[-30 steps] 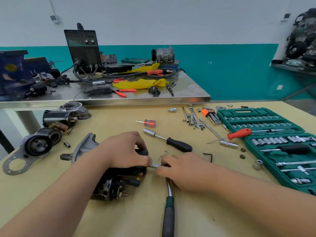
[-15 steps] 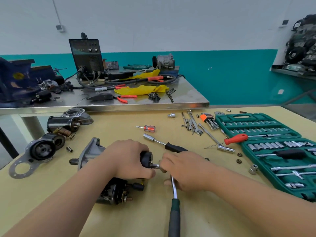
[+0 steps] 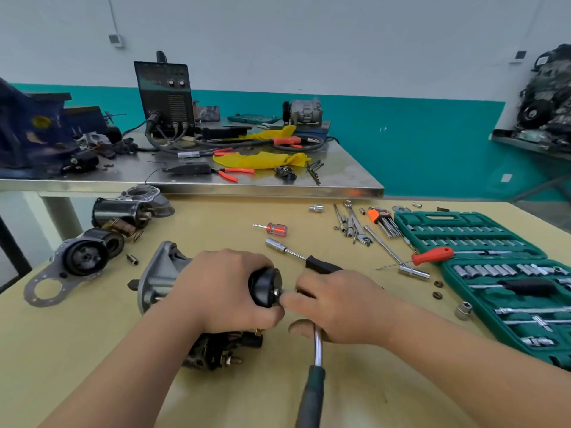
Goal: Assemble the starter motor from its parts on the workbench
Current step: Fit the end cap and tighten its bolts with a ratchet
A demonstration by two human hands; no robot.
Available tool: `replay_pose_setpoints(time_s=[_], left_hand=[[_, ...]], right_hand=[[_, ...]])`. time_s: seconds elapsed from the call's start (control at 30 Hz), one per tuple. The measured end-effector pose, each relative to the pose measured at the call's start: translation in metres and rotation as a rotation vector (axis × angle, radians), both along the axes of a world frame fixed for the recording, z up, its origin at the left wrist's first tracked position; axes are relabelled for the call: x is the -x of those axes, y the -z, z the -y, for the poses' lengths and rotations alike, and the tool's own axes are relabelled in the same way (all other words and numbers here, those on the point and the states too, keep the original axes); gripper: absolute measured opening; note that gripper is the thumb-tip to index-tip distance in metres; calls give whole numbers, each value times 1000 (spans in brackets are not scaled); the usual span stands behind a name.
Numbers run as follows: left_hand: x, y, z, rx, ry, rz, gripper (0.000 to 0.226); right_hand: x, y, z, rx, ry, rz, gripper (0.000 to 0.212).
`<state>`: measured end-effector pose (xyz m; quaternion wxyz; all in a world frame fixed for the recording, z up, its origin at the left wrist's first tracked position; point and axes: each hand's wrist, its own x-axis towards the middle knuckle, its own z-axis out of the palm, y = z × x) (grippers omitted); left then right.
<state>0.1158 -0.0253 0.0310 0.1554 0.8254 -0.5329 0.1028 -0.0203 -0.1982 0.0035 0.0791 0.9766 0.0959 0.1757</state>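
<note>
The starter motor point(image 3: 160, 279) lies on the yellow workbench point(image 3: 216, 217), its grey aluminium nose housing pointing left and its black end cap point(image 3: 265, 285) facing right. My left hand point(image 3: 225, 288) wraps over the motor body and holds it down. My right hand point(image 3: 336, 301) pinches a small fastener at the middle of the end cap, and its lower fingers curl round the chrome shaft of a ratchet wrench point(image 3: 315, 381) whose dark green handle runs toward me. What the fingertips pinch is hidden.
Other starter parts point(image 3: 77, 257) and a second housing point(image 3: 129, 208) lie at the left. A black-handled nut driver point(image 3: 309, 257), a small red screwdriver point(image 3: 276, 228), loose wrenches point(image 3: 355, 223) and an open green socket set point(image 3: 494, 273) lie right. A steel table point(image 3: 216, 180) stands behind.
The view has tilted up and closed in. The motor's black end cap has risen and turned to face right under my left hand. My right hand stays at the cap's centre.
</note>
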Motion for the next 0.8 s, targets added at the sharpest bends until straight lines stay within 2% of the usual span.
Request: replay_pose_setpoints(time_s=[0.03, 0.07, 0.13, 0.17, 0.2, 0.23, 0.27, 0.33, 0.37, 0.4, 0.43, 0.5, 0.53, 0.57, 0.6, 0.63, 0.67, 0.7, 0.73, 0.77, 0.8], left_hand=[[0, 0, -2, 19, -10, -1, 48], [0, -1, -3, 23, -22, 5, 49], [-1, -1, -5, 13, -41, 27, 51], [-1, 0, -5, 7, -42, 36, 50], [-1, 0, -5, 0, -43, 39, 50], [0, 1, -5, -7, -45, 41, 49], [0, 1, -4, -9, -46, 45, 49], [-2, 2, -3, -7, -56, 56, 50], [-2, 2, -2, -7, -65, 57, 51], [-3, 3, 0, -10, -74, 58, 52], [-4, 3, 1, -16, -80, 58, 52], [-4, 4, 1, -36, -74, 57, 50], [-4, 4, 2, -41, -72, 56, 50], [-4, 4, 2, -46, -70, 58, 50], [-4, 3, 2, -49, -73, 68, 51], [-4, 3, 2, -54, -76, 80, 51], [-5, 3, 3, -51, -83, 88, 51], [-5, 3, 3, -46, -88, 84, 52], [-4, 3, 3, -40, -91, 72, 52], [-3, 4, 2, -31, -93, 67, 52], [-3, 6, 1, -29, -90, 71, 52]], right_hand=[[-2, 1, -1, -12, -8, -20, 42], [-4, -7, -8, -282, 56, -96, 43], [-14, -15, -18, -1109, 287, -257, 42], [-21, -18, -18, -1433, 429, -341, 43], [-26, -23, -17, -1599, 526, -381, 43], [-27, -26, -18, -1587, 540, -387, 42], [-25, -26, -19, -1421, 456, -318, 38], [-17, -22, -14, -661, 229, -137, 32], [-13, -21, -11, -380, 137, -115, 34], [-14, -16, -7, -251, 106, -139, 38], [-17, -16, -7, -395, 140, -222, 39], [-29, -17, -6, -1093, 308, -351, 40], [-33, -19, -8, -1363, 468, -426, 43], [-34, -22, -12, -1486, 552, -460, 46], [-34, -23, -10, -1436, 559, -432, 47], [-33, -18, -8, -1242, 497, -336, 46], [-30, -15, -8, -934, 379, -186, 43], [-23, -13, -11, -760, 300, -46, 37], [-18, -11, -11, -608, 224, 2, 33], [-16, -6, -12, -583, 189, -16, 31], [-17, -5, -14, -682, 194, -105, 32]])
